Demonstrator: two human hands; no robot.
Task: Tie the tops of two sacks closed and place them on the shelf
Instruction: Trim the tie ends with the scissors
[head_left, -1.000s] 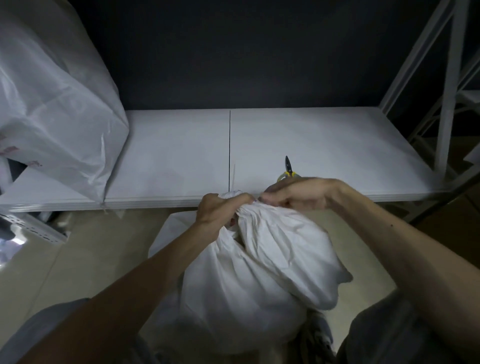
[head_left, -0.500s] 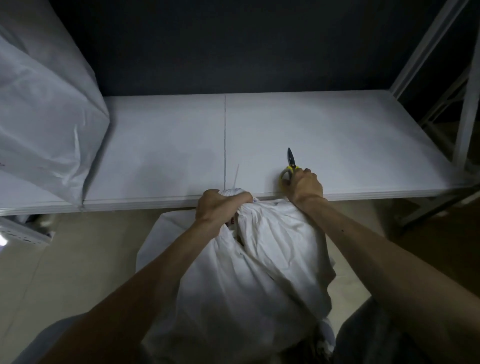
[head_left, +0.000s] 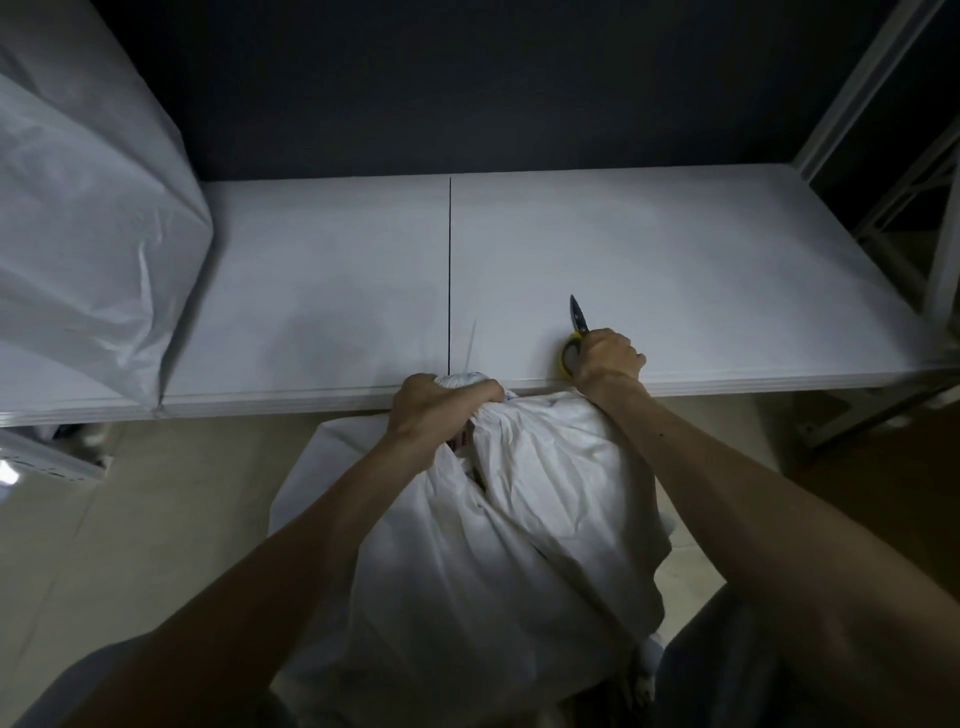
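Gripping the gathered neck of the sack in the left hand, fingers curled tight round the bunched top, right at the near edge of the shelf. Likely pinching it so the mouth stays closed while a tool gets fetched. Sack body down on the floor, leaning against the shelf front, between the person's legs; not shelved yet.

Right hand wrapped round the yellow handles of the scissors, dark blades pointing far. Cannot tell if lifted or resting on the shelf surface. Probably meant for trimming a tie end.

Thin pale strip poking up just far of the left hand; looks like a tie tail, but cannot tell whether fastened round the neck.

Second sack on the shelf at far left, filling that end; top out of view, so tied or not unknown. Dark seam down the shelf middle. White metal frame at the far right corner.

In the way: second sack blocking the left end, frame limiting the right. Middle stretch open for placing, with only the raised shelf edge to lift over.
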